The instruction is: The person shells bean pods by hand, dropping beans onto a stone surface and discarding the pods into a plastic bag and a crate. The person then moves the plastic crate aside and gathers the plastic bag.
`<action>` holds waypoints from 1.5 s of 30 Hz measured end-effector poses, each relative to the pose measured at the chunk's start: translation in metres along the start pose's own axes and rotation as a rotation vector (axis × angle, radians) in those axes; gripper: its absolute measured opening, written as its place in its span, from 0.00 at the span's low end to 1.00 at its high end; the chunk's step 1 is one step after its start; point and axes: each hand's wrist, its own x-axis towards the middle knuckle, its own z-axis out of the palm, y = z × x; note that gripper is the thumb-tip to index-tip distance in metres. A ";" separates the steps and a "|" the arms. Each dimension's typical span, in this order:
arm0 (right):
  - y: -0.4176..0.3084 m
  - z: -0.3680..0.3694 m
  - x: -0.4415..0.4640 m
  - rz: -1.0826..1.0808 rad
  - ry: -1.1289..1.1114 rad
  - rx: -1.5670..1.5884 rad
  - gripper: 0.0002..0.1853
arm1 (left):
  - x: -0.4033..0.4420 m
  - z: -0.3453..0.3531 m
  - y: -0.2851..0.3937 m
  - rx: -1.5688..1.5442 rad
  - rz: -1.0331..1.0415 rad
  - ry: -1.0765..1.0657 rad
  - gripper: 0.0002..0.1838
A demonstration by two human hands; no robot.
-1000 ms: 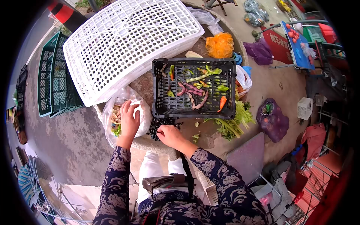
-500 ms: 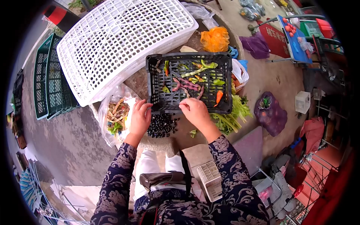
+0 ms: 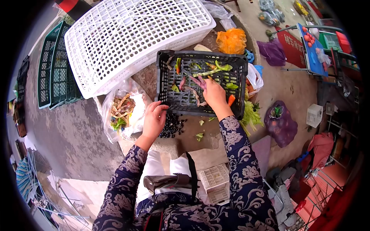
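Green crates (image 3: pixel 54 69) stand at the far left of our workplace, beside the large white crate (image 3: pixel 135 42). Nearer us, a clear plastic bag (image 3: pixel 108 125) gapes open, showing dry husks and green scraps. Our left hand (image 3: pixel 153 122) is just beside the bag, fingers loosely bent at the near left corner of the black crate (image 3: pixel 192 111); we cannot tell whether they grasp the rim or merely rest against it. Dark beans (image 3: pixel 173 126) lie loose below that corner, so we would do well to leave the crate level and our sleeve clear of them.

Inside the black crate, among scattered pods and peppers, our right hand (image 3: pixel 215 94) pinches one end of a purple pod (image 3: pixel 197 81) between thumb and fingertips. In our judgement, a light pinch suits it best: a firm squeeze could split the pod, and a straight upward lift would free it from its neighbours without snagging the crate's slots. Just to the right of our right hand lies an orange pepper (image 3: pixel 231 100), easily brushed by the wrist. Beyond the crate's right side are leafy greens (image 3: pixel 252 115) and, farther right, a purple net bag (image 3: pixel 280 125) on the ground.
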 end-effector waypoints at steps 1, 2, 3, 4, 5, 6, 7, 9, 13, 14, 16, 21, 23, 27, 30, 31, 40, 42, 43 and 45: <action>-0.007 -0.017 -0.006 0.040 -0.036 0.048 0.15 | -0.001 0.004 0.001 -0.063 -0.035 -0.006 0.10; -0.012 -0.027 -0.012 0.081 -0.071 0.095 0.13 | -0.002 0.008 0.003 -0.126 -0.068 -0.011 0.10; -0.012 -0.028 -0.018 0.129 -0.133 0.461 0.11 | -0.001 0.013 0.006 -0.188 -0.101 -0.013 0.10; -0.013 -0.027 -0.024 0.174 -0.200 0.829 0.08 | 0.003 0.010 0.018 -0.394 -0.342 -0.127 0.11; -0.016 -0.026 -0.032 0.218 -0.274 1.200 0.05 | 0.000 0.025 0.011 -0.610 -0.441 -0.149 0.13; -0.032 -0.043 -0.042 0.299 -0.388 1.372 0.06 | 0.004 0.029 0.018 -0.784 -0.501 -0.157 0.14; -0.047 -0.051 -0.051 0.279 -0.448 1.461 0.08 | 0.008 0.030 0.026 -0.956 -0.561 -0.159 0.15; -0.067 -0.040 -0.069 0.251 -0.496 1.524 0.09 | 0.014 0.023 0.037 -1.133 -0.633 -0.194 0.14; -0.088 -0.002 -0.096 0.348 -0.363 1.543 0.11 | -0.004 0.017 0.012 -1.123 -0.617 -0.177 0.08; -0.086 0.016 -0.102 0.300 -0.381 1.570 0.12 | -0.012 0.018 0.004 -1.106 -0.634 -0.135 0.08; -0.100 0.020 -0.112 0.337 -0.247 1.727 0.11 | -0.029 0.016 -0.011 -1.071 -0.673 -0.055 0.06; -0.112 0.062 -0.124 0.208 -0.006 1.148 0.14 | -0.063 0.011 -0.042 -0.616 -0.520 -0.119 0.06; -0.132 0.066 -0.121 0.062 0.063 1.009 0.13 | -0.071 0.015 -0.046 -0.613 -0.481 -0.180 0.06; -0.135 0.080 -0.115 0.125 -0.027 1.095 0.07 | -0.073 0.015 -0.069 -0.511 -0.440 -0.204 0.07; -0.132 0.094 -0.119 0.227 -0.128 1.133 0.05 | -0.074 0.018 -0.088 -0.452 -0.408 -0.326 0.09; -0.130 0.098 -0.120 0.228 -0.123 1.071 0.04 | -0.075 0.021 -0.091 -0.453 -0.401 -0.363 0.10; -0.137 0.091 -0.123 0.205 -0.025 0.932 0.04 | -0.064 0.030 -0.081 -0.200 -0.149 -0.357 0.07; -0.133 0.096 -0.124 0.200 0.016 0.957 0.03 | -0.065 0.037 -0.080 -0.260 -0.208 -0.333 0.06; -0.132 0.097 -0.124 0.198 0.037 0.969 0.03 | -0.064 0.040 -0.079 -0.290 -0.238 -0.321 0.06; -0.135 0.085 -0.126 0.214 -0.015 1.139 0.03 | -0.069 0.057 -0.097 -0.426 -0.275 -0.311 0.06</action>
